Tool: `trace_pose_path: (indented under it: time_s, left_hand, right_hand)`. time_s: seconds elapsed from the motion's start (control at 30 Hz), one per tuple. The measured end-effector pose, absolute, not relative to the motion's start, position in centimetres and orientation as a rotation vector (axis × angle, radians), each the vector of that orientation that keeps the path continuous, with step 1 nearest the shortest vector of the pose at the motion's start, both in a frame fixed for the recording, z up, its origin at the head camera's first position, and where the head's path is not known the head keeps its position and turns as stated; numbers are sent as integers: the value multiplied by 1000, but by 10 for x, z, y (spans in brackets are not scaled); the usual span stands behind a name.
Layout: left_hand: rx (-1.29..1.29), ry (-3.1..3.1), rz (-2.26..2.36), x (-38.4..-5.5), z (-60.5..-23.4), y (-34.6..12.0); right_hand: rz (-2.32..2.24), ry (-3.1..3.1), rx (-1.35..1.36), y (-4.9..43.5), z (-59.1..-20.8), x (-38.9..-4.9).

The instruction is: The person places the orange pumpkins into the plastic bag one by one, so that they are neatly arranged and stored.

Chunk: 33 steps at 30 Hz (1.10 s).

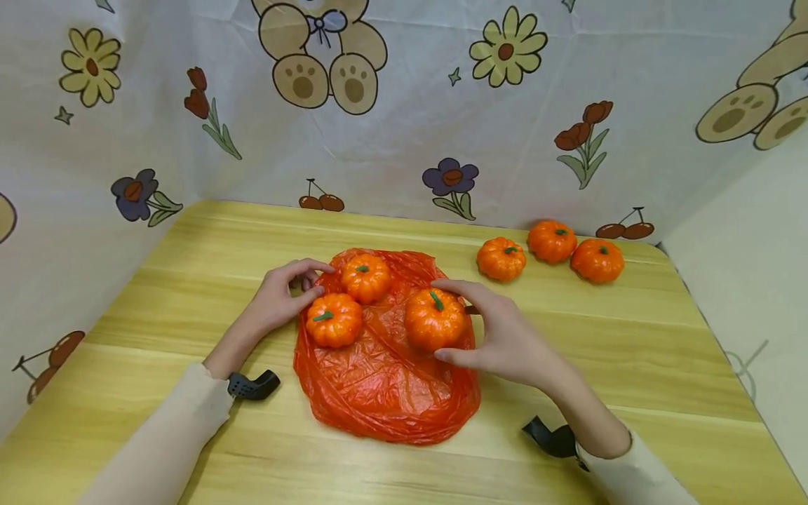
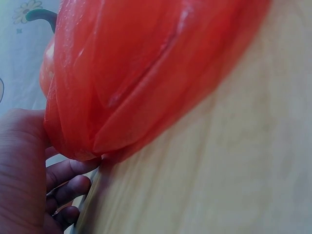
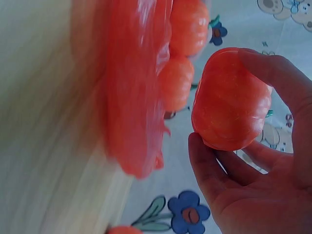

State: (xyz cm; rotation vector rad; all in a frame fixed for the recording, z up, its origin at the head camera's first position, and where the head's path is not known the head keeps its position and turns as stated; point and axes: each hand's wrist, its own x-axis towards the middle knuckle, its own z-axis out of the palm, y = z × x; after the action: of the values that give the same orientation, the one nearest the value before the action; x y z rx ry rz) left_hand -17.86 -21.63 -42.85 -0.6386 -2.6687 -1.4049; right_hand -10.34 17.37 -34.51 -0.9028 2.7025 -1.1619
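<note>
A red plastic bag (image 1: 391, 393) lies spread on the table with its rim rolled up around it. Two small orange pumpkins with green stems, one at the back (image 1: 366, 279) and one at the left (image 1: 334, 320), sit in its left part. My left hand (image 1: 280, 294) pinches the bag's left rim; in the left wrist view the thumb goes behind the red film (image 2: 122, 87) and the fingers stay outside. My right hand (image 1: 505, 337) grips a third pumpkin (image 1: 434, 321) between thumb and fingers. The right wrist view shows this held pumpkin (image 3: 231, 100) raised clear of the bag.
Three more pumpkins, a left one (image 1: 501, 259), a rear one (image 1: 552, 241) and a right one (image 1: 597, 261), stand at the back right of the wooden table (image 1: 252, 449). A patterned cloth (image 1: 404, 126) hangs behind the table's far edge.
</note>
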Motion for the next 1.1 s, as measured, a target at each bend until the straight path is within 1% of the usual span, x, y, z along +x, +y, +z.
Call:
trace_pose_path:
  time_s: [0.33, 0.63, 0.83, 1.1]
  left_hand:
    - [-650, -2664, -1409, -180, -429, -215]
    - [-647, -2671, -1409, -181, -428, -217]
    - [-662, -2666, -1413, -183, -429, -217]
    - [-669, -2659, -1418, -182, -429, -219]
  right_hand:
    - [-1113, 2670, -978, 143, -352, -91]
    - [-1072, 2606, -1063, 112, -351, -85]
    - [-1055, 2586, -1067, 100, -351, -81]
    - [-915, 2620, -1052, 85, -358, -72]
